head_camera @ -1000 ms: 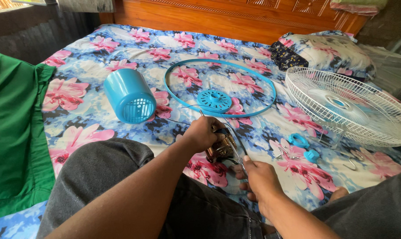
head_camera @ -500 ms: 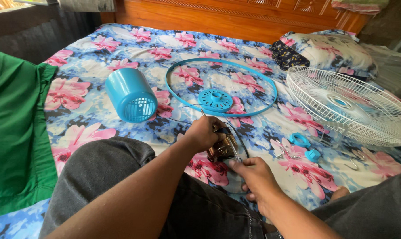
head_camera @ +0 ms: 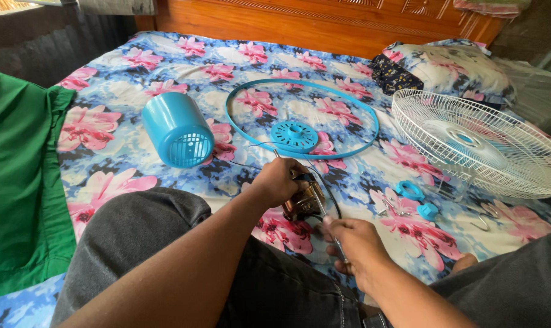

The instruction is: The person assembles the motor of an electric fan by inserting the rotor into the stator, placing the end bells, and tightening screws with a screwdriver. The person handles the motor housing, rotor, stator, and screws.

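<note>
Copper-wound fan motor held over the bed

Copper and dark metal show on the small fan motor (head_camera: pixel 303 200), low over the floral bed (head_camera: pixel 105 79). Left hand (head_camera: pixel 281 180) is closed round its top; right hand (head_camera: pixel 354 243) pinches a thin screwdriver (head_camera: pixel 327 222) against it.

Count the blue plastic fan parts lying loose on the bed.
5. The motor cover lies left; the guard ring lies centre with the round hub inside it; the small ring nut and small cap lie right. Others may be hidden behind the white grille.
</note>
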